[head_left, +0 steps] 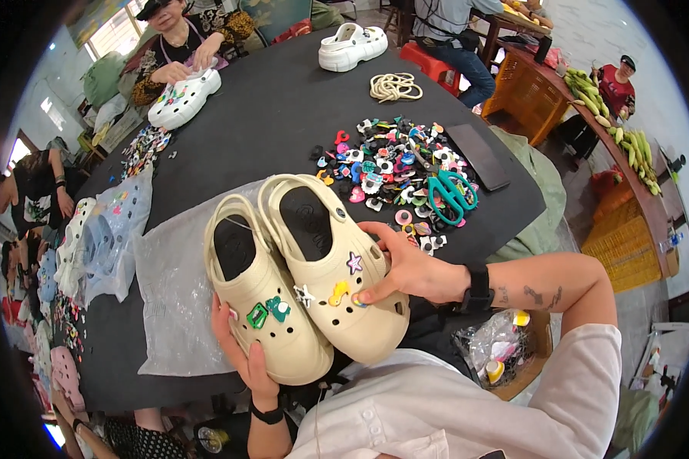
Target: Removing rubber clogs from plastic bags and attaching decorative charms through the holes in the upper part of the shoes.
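A pair of beige clogs, the left clog (291, 352) and the right clog (375, 336), sits side by side in front of me, toes toward me. My left hand (250, 359) grips the outer side of the left clog, which carries a green dinosaur-like charm (278, 309) and a green-and-black charm (256, 315). Around the right clog's outer side closes my right hand (425, 271). Its thumb presses a small multicoloured charm (359, 301) on the upper. Beside that are a yellow charm (337, 293), a purple-edged star (354, 262) and a white star-like charm (304, 295).
Beyond the clogs lies a heap of charms (383, 157), with teal-handled scissors (453, 199) and a dark flat slab (478, 157) alongside. A clear plastic bag (172, 329) spreads at left. Across the black table (260, 115), a co-worker handles a white clog (182, 103).
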The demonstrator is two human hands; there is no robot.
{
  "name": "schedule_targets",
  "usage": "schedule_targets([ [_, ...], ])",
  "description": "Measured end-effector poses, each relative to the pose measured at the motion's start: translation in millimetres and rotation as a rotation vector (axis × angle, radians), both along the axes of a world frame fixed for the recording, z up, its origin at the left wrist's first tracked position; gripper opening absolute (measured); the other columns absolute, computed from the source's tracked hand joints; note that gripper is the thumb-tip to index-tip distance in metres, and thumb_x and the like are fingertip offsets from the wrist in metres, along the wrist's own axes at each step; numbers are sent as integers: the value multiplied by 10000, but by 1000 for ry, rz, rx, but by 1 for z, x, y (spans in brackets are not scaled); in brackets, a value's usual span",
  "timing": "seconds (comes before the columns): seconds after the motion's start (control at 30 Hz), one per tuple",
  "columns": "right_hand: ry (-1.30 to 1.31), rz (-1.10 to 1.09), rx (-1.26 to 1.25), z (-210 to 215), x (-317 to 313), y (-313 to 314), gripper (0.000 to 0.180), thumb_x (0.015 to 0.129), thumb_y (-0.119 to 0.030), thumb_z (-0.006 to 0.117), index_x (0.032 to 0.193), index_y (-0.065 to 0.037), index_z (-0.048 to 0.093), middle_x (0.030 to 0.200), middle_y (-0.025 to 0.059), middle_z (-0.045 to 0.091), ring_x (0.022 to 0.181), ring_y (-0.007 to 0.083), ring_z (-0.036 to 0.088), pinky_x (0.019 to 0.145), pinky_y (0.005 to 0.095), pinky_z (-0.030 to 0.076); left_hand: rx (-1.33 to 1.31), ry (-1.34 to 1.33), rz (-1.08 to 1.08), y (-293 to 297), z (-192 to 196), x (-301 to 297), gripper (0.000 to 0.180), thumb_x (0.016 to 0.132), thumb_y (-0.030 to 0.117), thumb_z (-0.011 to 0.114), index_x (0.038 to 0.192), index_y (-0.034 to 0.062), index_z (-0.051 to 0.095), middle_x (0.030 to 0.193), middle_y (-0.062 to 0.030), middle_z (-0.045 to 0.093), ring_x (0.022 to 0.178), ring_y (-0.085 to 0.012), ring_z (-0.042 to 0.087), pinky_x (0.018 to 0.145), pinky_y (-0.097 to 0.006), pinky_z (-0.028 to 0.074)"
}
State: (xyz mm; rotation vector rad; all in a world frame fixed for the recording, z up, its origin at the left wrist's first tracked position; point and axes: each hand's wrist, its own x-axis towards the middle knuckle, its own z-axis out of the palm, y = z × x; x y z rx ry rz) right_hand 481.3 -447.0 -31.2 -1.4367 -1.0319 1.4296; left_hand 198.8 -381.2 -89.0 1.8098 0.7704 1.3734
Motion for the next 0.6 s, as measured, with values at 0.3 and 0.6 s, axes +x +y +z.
schedule_targets([
  [0.3,25,159,-91,26,25,-9,1026,745,-244,856,1504,-20,204,1317,143,484,1290,235,421,1090,400,334,-96,-120,-88,3,-6,-5,661,903,340,494,1460,17,347,1555,-201,238,1431,-321,249,1166,-439,180],
  [0.6,-1016,211,253,70,115,47,370,844,-204,728,1176,-61,648,1071,94,659,941,201,607,814,328,491,-63,-64,-43,1,-2,-8,661,907,358,496,1462,21,373,1544,-223,266,1427,-337,260,1158,-444,191],
])
